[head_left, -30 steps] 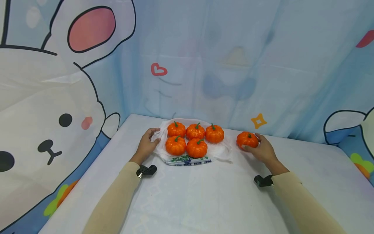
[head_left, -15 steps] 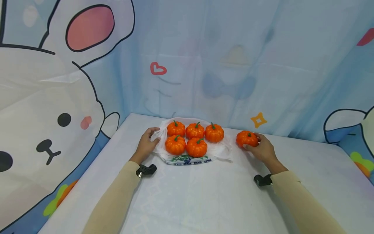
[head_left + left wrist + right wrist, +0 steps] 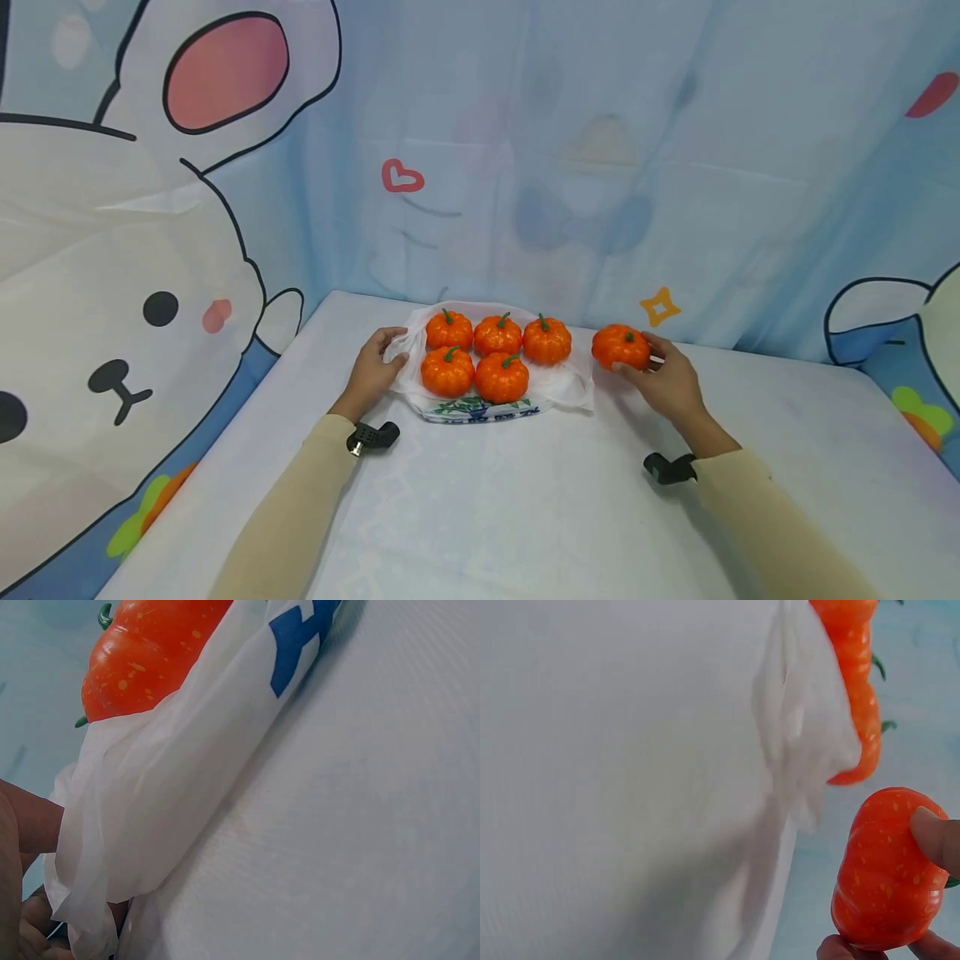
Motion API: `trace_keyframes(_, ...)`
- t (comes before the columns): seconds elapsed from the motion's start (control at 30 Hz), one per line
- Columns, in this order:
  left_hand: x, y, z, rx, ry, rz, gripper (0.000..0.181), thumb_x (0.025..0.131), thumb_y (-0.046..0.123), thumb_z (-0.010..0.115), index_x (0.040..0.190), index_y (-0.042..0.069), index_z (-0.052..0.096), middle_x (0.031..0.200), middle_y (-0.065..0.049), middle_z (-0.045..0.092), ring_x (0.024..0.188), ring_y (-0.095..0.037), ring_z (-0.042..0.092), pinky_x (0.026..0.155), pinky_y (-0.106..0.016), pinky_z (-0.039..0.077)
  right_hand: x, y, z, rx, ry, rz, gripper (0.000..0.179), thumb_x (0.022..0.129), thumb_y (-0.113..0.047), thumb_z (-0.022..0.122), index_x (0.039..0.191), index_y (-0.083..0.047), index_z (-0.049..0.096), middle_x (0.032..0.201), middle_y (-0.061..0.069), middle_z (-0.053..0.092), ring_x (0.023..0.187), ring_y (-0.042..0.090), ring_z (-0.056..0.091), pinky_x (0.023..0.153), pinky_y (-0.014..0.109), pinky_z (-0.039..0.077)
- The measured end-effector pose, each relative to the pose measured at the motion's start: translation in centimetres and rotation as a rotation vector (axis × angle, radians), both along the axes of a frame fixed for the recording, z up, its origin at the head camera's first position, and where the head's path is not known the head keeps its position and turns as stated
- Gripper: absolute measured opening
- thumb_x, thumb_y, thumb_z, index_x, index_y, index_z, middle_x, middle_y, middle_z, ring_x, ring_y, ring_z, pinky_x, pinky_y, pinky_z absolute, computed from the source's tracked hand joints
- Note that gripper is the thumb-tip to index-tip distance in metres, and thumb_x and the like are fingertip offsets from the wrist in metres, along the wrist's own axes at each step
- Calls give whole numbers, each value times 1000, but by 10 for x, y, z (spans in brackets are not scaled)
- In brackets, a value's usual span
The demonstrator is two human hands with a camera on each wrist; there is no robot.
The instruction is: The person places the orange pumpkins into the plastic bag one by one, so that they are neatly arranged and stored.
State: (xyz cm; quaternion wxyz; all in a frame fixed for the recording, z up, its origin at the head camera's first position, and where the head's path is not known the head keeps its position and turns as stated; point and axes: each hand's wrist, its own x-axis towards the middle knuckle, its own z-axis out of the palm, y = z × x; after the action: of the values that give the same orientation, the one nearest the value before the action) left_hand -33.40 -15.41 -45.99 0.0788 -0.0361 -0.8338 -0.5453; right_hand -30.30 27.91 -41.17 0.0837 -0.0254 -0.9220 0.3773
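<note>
My right hand (image 3: 667,382) holds a small orange pumpkin (image 3: 619,346) at the right of the white plastic bag (image 3: 564,392). In the right wrist view the thumb (image 3: 939,836) presses one side of that pumpkin (image 3: 885,877), fingertips lie under the other, and it seems to be off the table. My left hand (image 3: 372,373) grips the bag's left edge; the left wrist view has the thumb (image 3: 34,817) and fingers on either side of the crumpled plastic (image 3: 127,817). Several more pumpkins with green stems, such as the front right pumpkin (image 3: 501,379), sit on or in the bag in two rows.
A white cloth covers the table (image 3: 480,500). Behind it hangs a light blue curtain (image 3: 480,233) with cartoon prints, close to the table's back edge. Blue and green printing (image 3: 480,408) shows along the bag's front.
My right hand has raised its pumpkin and brought it a little left, closer to the bag, tilting it so the stem leans right. The left hand stays at the bag's edge.
</note>
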Motion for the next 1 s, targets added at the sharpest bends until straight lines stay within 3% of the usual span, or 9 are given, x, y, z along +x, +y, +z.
trace_keyframes(0.23, -1, 0, 0, 6, 3, -5, 41, 96, 10, 59, 136, 11, 51, 150, -10, 46, 146, -28, 35, 123, -46, 25, 14, -22, 6, -23, 31, 78, 86, 89, -40, 72, 153, -2, 29, 146, 29, 42, 124, 46, 51, 103, 54, 47)
trace_keyframes(0.53, 0, 0, 0, 4, -2, 0, 42, 96, 9, 60, 137, 11, 50, 149, -11, 47, 145, -29, 36, 123, -47, 25, 25, -52, 5, -20, -71, 191, 78, 88, -24, 74, 151, -3, 34, 146, 26, 43, 128, 46, 51, 101, 51, 49)
trace_keyframes(1.0, -2, 0, -1, 5, -10, 5, 41, 96, 10, 60, 137, 11, 51, 149, -11, 46, 145, -29, 36, 123, -47, 25, 22, -66, -14, 20, -93, 181, 76, 87, -19, 74, 150, -3, 34, 151, 25, 41, 139, 42, 40, 109, 56, 41)
